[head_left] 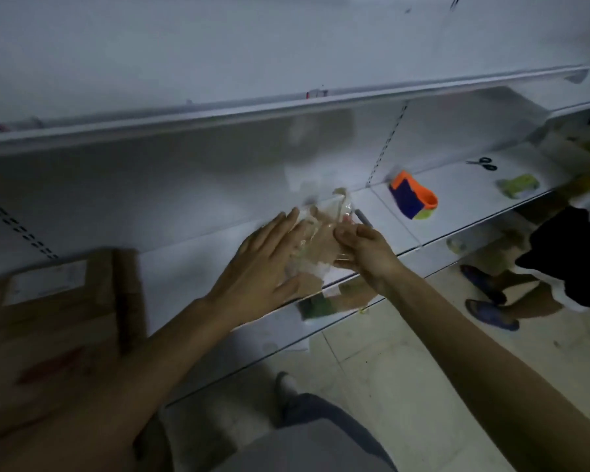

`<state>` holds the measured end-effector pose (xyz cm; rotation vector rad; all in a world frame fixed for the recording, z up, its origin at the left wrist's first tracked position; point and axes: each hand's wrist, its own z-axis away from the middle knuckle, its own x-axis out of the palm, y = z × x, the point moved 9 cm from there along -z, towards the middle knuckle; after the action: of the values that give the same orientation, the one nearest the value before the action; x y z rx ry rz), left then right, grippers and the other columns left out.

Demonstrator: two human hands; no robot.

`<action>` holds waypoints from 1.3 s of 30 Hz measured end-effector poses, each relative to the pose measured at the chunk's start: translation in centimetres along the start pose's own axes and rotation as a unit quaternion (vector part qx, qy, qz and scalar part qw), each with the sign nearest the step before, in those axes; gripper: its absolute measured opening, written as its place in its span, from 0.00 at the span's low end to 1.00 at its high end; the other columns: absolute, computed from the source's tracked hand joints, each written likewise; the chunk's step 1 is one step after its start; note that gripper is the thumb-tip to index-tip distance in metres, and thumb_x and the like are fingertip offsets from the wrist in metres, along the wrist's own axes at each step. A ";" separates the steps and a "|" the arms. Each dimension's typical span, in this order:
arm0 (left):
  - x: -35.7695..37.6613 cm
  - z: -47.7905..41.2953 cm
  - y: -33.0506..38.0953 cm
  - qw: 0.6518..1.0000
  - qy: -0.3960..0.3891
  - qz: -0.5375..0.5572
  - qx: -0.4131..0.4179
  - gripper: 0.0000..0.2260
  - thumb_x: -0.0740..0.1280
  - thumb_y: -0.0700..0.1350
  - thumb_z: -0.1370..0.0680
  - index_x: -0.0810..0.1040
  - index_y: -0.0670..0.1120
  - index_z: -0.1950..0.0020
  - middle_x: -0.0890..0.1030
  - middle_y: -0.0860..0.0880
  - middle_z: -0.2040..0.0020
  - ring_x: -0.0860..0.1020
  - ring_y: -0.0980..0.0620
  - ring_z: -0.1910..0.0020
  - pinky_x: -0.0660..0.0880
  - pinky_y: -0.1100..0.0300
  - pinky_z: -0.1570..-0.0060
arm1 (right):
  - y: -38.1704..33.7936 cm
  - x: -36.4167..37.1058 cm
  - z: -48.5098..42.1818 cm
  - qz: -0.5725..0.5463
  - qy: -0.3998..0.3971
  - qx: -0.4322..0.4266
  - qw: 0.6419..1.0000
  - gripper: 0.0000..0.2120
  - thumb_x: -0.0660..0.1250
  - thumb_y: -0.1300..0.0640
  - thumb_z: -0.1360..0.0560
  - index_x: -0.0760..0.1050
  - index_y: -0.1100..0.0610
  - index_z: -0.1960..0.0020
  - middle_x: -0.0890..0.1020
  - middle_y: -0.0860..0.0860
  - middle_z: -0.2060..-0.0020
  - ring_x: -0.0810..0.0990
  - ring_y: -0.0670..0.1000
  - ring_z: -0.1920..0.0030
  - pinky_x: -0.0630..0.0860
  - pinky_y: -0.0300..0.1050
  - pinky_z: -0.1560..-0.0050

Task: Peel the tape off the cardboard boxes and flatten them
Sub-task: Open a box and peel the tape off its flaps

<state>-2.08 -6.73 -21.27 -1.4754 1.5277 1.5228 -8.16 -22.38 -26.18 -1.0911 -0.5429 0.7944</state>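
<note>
White shelf (184, 274), hands (259, 264) on crumpled tape (321, 241)

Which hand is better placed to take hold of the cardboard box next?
Probably the left hand: it rests flat, fingers straight, on the tape wad, and the cardboard box lies on its side. The right hand is pinching the wad.

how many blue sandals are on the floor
2. Both are on the tiled floor at the right, worn by another person: the farther sandal and the nearer sandal. None appears hidden.
</note>
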 end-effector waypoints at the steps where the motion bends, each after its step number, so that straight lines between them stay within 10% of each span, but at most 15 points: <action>1: 0.6 -0.3 -0.4 1.000 0.000 0.001 -0.012 0.32 0.59 0.57 0.20 0.45 0.51 0.23 0.40 0.56 0.25 0.41 0.57 0.25 0.47 0.58 0.26 | 0.7 -1.1 -1.6 -0.030 0.039 -0.004 0.999 0.10 0.61 0.61 0.19 0.74 0.60 0.39 0.81 0.58 0.46 0.81 0.59 0.46 0.81 0.49 0.53; 6: 2.3 -2.1 -2.3 0.996 -0.007 0.003 -0.092 0.31 0.64 0.52 0.20 0.54 0.48 0.21 0.50 0.51 0.21 0.52 0.50 0.22 0.49 0.59 0.29 | -1.4 -4.9 -8.2 0.231 0.193 -0.186 0.935 0.09 0.61 0.56 0.21 0.71 0.55 0.42 0.77 0.49 0.56 0.76 0.52 0.54 0.75 0.51 0.52; 12: 3.7 -3.0 -3.0 0.986 0.009 0.000 -0.169 0.36 0.66 0.50 0.21 0.46 0.48 0.22 0.57 0.47 0.22 0.59 0.49 0.24 0.55 0.59 0.29 | 2.2 -0.5 -14.7 0.445 0.073 -0.216 0.866 0.05 0.62 0.53 0.21 0.70 0.52 0.46 0.74 0.45 0.59 0.73 0.52 0.56 0.71 0.44 0.59; 17: 2.9 -2.7 -2.7 0.982 0.030 -0.030 -0.182 0.34 0.63 0.51 0.20 0.42 0.51 0.25 0.53 0.48 0.21 0.54 0.50 0.22 0.50 0.59 0.26 | 7.5 3.1 -17.3 0.695 -0.135 -0.162 0.688 0.26 0.62 0.45 0.24 0.67 0.59 0.33 0.70 0.56 0.33 0.66 0.57 0.30 0.58 0.53 0.27; 20: 1.3 -3.1 -1.3 0.984 0.059 -0.038 -0.163 0.32 0.66 0.47 0.21 0.48 0.47 0.24 0.56 0.48 0.23 0.60 0.48 0.24 0.51 0.62 0.27 | 4.3 5.2 -14.9 0.666 -0.135 -0.260 0.686 0.32 0.62 0.46 0.24 0.60 0.60 0.26 0.61 0.59 0.26 0.58 0.57 0.25 0.47 0.56 0.24; 23: -2.2 -3.6 1.5 0.979 0.133 -0.129 -0.083 0.28 0.72 0.42 0.25 0.67 0.38 0.28 0.70 0.42 0.29 0.73 0.44 0.33 0.59 0.60 0.31 | -1.9 7.8 -8.1 0.522 -0.156 -0.460 0.701 0.21 0.61 0.56 0.23 0.71 0.65 0.33 0.75 0.63 0.36 0.74 0.61 0.36 0.66 0.55 0.31; 27: -6.8 -1.8 5.5 0.912 0.262 -0.312 0.058 0.19 0.65 0.41 0.23 0.71 0.42 0.32 0.74 0.43 0.33 0.74 0.45 0.34 0.70 0.53 0.39 | -7.9 11.3 3.6 0.426 -0.207 -0.679 0.560 0.13 0.60 0.60 0.29 0.81 0.65 0.59 0.83 0.58 0.63 0.82 0.57 0.61 0.68 0.44 0.50; 33: -18.9 5.7 5.0 0.837 0.408 -0.364 -0.002 0.28 0.49 0.61 0.20 0.59 0.50 0.23 0.61 0.50 0.22 0.59 0.48 0.24 0.59 0.46 0.31 | -14.7 12.1 14.4 0.249 -0.179 -0.805 0.508 0.21 0.70 0.61 0.30 0.71 0.57 0.38 0.78 0.58 0.39 0.76 0.57 0.36 0.72 0.52 0.35; 39: -33.5 9.0 3.8 0.742 0.425 -0.495 -0.154 0.26 0.54 0.55 0.19 0.63 0.41 0.26 0.64 0.37 0.25 0.57 0.40 0.24 0.52 0.37 0.28 | -24.0 18.7 21.9 0.251 -0.164 -0.838 0.455 0.25 0.62 0.50 0.24 0.66 0.55 0.29 0.68 0.60 0.30 0.63 0.58 0.27 0.61 0.57 0.28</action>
<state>0.60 11.49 8.42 -2.7689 0.4986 0.4137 -5.65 -1.04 4.53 -3.1209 -1.5131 0.8263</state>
